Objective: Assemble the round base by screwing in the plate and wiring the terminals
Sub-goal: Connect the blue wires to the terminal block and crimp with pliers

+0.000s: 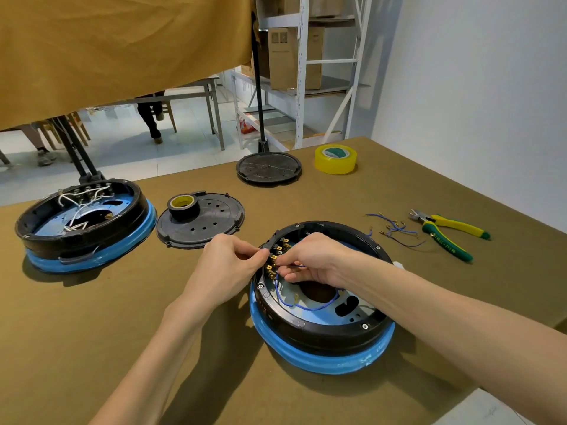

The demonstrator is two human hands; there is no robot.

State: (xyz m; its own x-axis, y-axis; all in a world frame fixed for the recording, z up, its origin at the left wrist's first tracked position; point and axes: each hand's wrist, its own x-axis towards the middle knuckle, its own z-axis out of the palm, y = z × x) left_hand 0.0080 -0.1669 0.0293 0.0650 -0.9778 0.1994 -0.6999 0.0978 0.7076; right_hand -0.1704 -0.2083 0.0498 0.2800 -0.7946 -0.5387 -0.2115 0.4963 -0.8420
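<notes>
A round black base [325, 332] with a blue rim lies open side up on the olive table, near me and right of centre. A row of brass terminals [276, 256] runs along its inner left wall. My left hand [228, 262] grips the base's left rim beside the terminals. My right hand [310, 260] reaches inside and pinches the end of a blue wire [306, 306] at a terminal; the wire loops across the base floor. A black perforated plate [208, 220] lies flat behind my left hand.
A second base [82, 222] with white wires sits at far left. A black tape roll [183, 206] stands on the plate. Another black disc [268, 168], yellow tape [335, 158], loose blue wires [394, 228] and green-yellow pliers [448, 230] lie toward the right.
</notes>
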